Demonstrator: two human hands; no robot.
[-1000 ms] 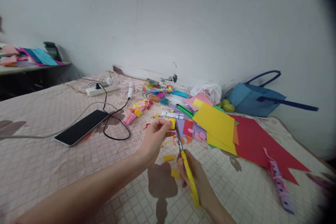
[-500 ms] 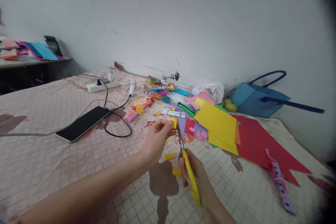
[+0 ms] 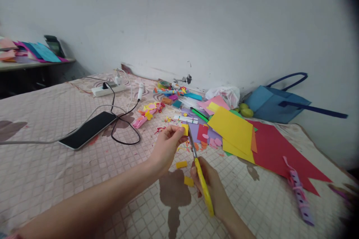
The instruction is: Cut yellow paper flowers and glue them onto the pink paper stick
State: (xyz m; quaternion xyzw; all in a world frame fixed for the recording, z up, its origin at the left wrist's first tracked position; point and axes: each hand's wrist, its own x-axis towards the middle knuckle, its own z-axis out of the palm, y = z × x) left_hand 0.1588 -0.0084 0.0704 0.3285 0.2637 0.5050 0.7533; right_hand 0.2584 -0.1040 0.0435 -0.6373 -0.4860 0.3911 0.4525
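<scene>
Between thumb and fingers, my left hand (image 3: 167, 145) pinches a small yellow paper piece (image 3: 185, 130). My right hand (image 3: 209, 179) is wrapped round the yellow handle of the scissors (image 3: 202, 179), whose metal blades point away from me and lie right beside that piece. Whether the blades touch the paper I cannot tell. Below my hands, two small yellow strips (image 3: 181, 164) lie on the patterned cloth. Paper scraps and a red piece (image 3: 202, 133) lie on a purple sheet just beyond the scissors.
Yellow sheets (image 3: 232, 129) and a large red sheet (image 3: 269, 149) spread to the right, near a blue bag (image 3: 276, 102). A rolled purple paper (image 3: 300, 198) lies at far right. On the left are a black phone-like device (image 3: 89, 130), cables and a power strip (image 3: 109, 90).
The view has shifted very slightly. Both hands keep their grips, and the yellow piece and scissors stay in nearly the same place.
</scene>
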